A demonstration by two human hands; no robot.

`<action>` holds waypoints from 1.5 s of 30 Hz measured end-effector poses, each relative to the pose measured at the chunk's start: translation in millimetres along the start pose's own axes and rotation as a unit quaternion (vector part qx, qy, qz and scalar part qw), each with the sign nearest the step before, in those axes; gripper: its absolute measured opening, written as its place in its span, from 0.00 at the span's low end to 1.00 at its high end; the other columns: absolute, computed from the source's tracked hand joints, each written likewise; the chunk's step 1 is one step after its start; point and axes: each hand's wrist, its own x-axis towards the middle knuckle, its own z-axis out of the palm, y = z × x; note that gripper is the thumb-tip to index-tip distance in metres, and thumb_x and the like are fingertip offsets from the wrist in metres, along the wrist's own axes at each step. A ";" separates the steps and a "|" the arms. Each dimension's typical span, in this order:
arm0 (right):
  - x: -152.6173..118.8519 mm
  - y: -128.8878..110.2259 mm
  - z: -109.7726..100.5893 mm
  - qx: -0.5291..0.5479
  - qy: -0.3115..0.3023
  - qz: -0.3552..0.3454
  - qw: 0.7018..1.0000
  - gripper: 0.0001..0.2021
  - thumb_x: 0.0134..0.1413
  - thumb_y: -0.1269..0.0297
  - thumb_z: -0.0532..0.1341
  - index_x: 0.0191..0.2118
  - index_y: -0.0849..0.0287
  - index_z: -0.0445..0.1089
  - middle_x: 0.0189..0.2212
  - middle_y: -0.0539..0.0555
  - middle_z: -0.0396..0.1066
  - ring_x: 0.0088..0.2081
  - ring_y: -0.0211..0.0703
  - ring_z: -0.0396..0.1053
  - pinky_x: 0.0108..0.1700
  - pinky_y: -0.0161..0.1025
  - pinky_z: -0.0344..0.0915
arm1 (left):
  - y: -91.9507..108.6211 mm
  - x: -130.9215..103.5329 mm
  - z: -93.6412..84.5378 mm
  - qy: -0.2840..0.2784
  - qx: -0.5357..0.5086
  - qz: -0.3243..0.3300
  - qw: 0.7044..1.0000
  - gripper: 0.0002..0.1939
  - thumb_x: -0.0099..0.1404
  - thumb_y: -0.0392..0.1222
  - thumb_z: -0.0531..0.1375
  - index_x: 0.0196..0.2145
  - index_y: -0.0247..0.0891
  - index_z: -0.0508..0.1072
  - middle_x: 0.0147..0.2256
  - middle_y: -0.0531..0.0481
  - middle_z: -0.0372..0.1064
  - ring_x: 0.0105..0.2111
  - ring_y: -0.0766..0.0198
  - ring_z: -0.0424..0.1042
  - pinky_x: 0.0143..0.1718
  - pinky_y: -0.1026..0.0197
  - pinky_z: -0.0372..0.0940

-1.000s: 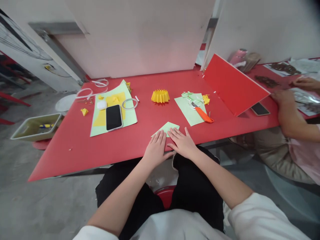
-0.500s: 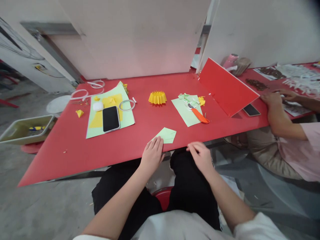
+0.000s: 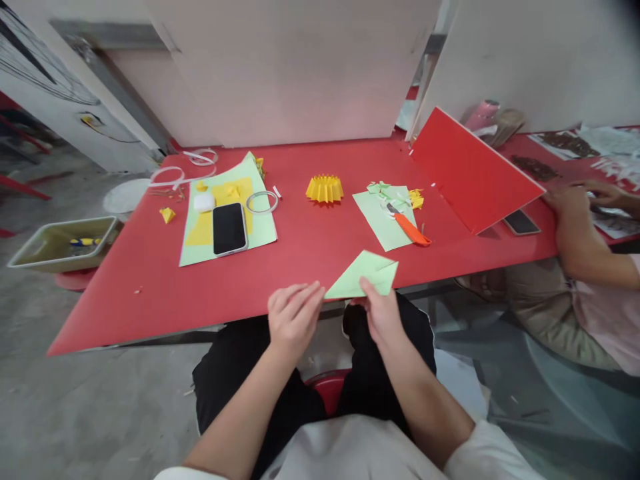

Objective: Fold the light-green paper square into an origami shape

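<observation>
A folded sheet of light green paper (image 3: 357, 277) is raised at the front edge of the red table, its narrow tip pointing left. My right hand (image 3: 384, 312) pinches its lower right part, thumb on top and fingers underneath. At the narrow tip is my left hand (image 3: 295, 317), its fingers loosely bent and its fingertips right beside the paper; whether they touch it I cannot tell. Farther back on the table stands a pleated yellow paper piece (image 3: 325, 189). To its right, an orange-handled cutter (image 3: 413, 230) rests on a green sheet (image 3: 377, 217) with paper scraps.
At left, a phone (image 3: 229, 229), a white case (image 3: 204, 203) and a roll of tape (image 3: 262, 202) lie on green and yellow paper. A red board (image 3: 475, 170) leans at right, beside another person's arm (image 3: 583, 230). A bin (image 3: 60, 250) stands off the table's left end.
My right hand has come up from the table's edge and taken hold of the green paper. The paper has lifted and shifted right; my left hand has come off its top.
</observation>
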 end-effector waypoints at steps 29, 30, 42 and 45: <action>74.5 -104.5 90.6 -0.142 -0.197 -0.297 0.924 0.08 0.49 0.57 0.63 0.28 0.56 0.72 0.29 0.50 0.72 0.36 0.44 0.70 0.34 0.39 0.69 | -10.8 120.3 -15.8 0.034 -0.340 -0.257 0.904 0.36 0.62 0.39 0.58 0.63 0.44 0.43 0.27 0.55 0.70 0.29 0.66 0.74 0.37 0.60 0.73; 74.7 -104.0 89.8 -0.147 -0.194 -0.298 0.923 0.08 0.49 0.57 0.63 0.28 0.56 0.71 0.29 0.50 0.72 0.37 0.44 0.70 0.34 0.39 0.69 | -9.8 120.0 -14.6 0.033 -0.341 -0.256 0.904 0.38 0.61 0.39 0.59 0.63 0.44 0.43 0.27 0.55 0.70 0.29 0.66 0.74 0.37 0.60 0.73; 67.9 -107.6 81.7 -0.185 -0.160 -0.328 0.912 0.07 0.47 0.58 0.64 0.31 0.55 0.73 0.29 0.49 0.74 0.34 0.42 0.72 0.35 0.38 0.69 | -9.1 118.1 -11.2 0.004 -0.376 -0.283 0.882 0.34 0.62 0.34 0.56 0.62 0.44 0.48 0.24 0.56 0.68 0.29 0.64 0.74 0.38 0.56 0.72; 67.9 -106.5 82.5 -0.206 -0.178 -0.315 0.909 0.07 0.46 0.58 0.65 0.30 0.55 0.74 0.28 0.49 0.75 0.33 0.41 0.72 0.35 0.38 0.69 | -13.2 119.4 -6.0 -0.027 -0.416 -0.313 0.853 0.34 0.62 0.38 0.57 0.62 0.45 0.47 0.29 0.52 0.72 0.32 0.63 0.75 0.37 0.57 0.72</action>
